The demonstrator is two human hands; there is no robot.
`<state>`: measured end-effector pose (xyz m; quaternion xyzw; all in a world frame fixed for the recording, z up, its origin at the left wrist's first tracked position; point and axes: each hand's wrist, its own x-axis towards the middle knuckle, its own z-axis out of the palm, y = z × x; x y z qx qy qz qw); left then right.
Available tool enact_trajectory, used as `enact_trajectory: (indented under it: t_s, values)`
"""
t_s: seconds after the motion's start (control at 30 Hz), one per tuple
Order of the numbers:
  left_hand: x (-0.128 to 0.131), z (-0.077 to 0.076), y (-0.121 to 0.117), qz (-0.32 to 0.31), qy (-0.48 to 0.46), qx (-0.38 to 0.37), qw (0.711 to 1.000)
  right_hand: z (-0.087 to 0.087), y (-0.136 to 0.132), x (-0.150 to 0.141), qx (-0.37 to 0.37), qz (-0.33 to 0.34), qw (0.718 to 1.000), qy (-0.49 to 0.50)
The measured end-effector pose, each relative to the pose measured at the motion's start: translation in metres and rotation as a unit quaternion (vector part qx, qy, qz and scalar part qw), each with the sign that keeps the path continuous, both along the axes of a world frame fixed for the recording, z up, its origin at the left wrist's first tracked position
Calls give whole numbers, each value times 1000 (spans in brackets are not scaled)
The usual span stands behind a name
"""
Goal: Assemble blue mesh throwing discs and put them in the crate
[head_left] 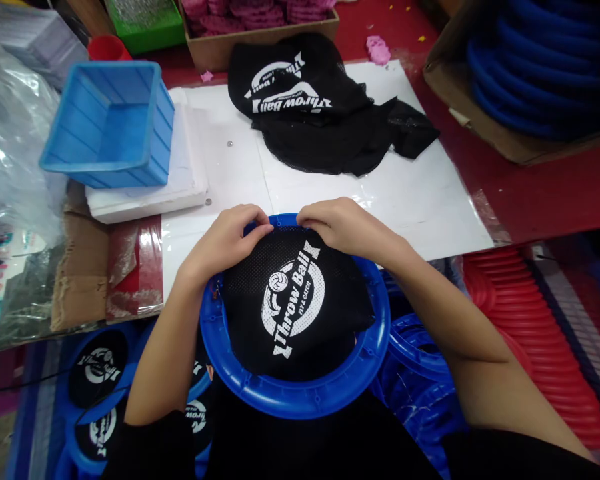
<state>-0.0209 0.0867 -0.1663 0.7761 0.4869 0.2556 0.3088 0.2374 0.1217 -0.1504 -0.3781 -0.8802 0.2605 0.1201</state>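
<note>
A blue plastic ring (290,397) leans at the table's front edge, close to my body. Across its opening lies a black mesh fabric piece (245,280) printed in white with "Throw Ball"; its lower right edge sits loose inside the ring. My left hand (233,233) is closed at the far rim, thumb and fingers pinching the mesh edge. Just to its right, my right hand (337,227) also pinches the mesh at the rim, its fingertips partly hidden. A small gap separates the two hands.
More black mesh pieces (320,133) lie on the white sheet (410,200) ahead. At left, a blue bin (100,170) sits on a white block. Blue rings (540,73) are stacked at right, red rings (545,340) below. Printed discs (97,367) stand lower left.
</note>
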Motion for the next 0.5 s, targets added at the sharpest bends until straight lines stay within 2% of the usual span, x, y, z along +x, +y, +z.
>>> enact_trajectory:
  t_s: [0.17,0.27,0.5]
  values:
    - [6,-1,0,20,3,-12,1000,1,-12,2,49,17,996,-77]
    - [9,1,4,23,3,-34,999,5,-17,0,83,11,994,-71]
    - [8,6,13,11,12,-71,997,-5,0,-14,31,38,999,4]
